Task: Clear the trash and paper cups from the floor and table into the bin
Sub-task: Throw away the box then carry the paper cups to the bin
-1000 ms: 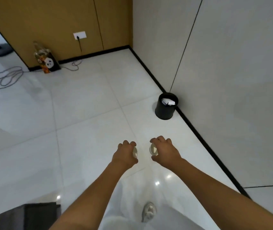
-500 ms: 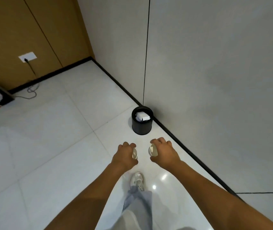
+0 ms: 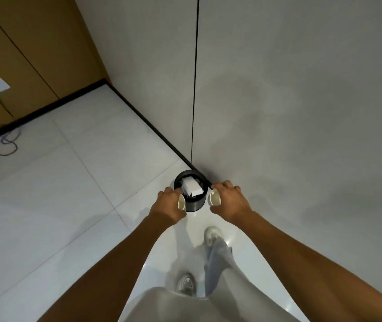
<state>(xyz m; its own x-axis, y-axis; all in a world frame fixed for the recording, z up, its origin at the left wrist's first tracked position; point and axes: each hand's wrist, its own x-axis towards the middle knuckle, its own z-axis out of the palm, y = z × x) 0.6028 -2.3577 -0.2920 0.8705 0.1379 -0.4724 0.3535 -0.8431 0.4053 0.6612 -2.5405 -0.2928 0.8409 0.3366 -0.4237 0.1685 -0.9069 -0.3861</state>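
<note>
A small black round bin point(image 3: 193, 203) stands on the white tile floor against the grey wall, with white crumpled paper point(image 3: 191, 186) inside it. My left hand point(image 3: 167, 206) grips a paper cup point(image 3: 181, 202) on its side, the mouth facing right, at the bin's left edge. My right hand point(image 3: 228, 201) grips a second paper cup point(image 3: 215, 197), mouth facing left, at the bin's right edge. Both hands hover just above the bin, one on each side.
The grey wall point(image 3: 301, 112) with its black skirting runs close on the right. A wooden wall point(image 3: 22, 54) with a socket and a cable point(image 3: 8, 145) lies far left. My legs and shoes point(image 3: 212, 235) are just behind the bin on the floor.
I have walked up to the bin; it now sits directly under and between my hands instead of ahead of them. Both hands still hold their cups.
</note>
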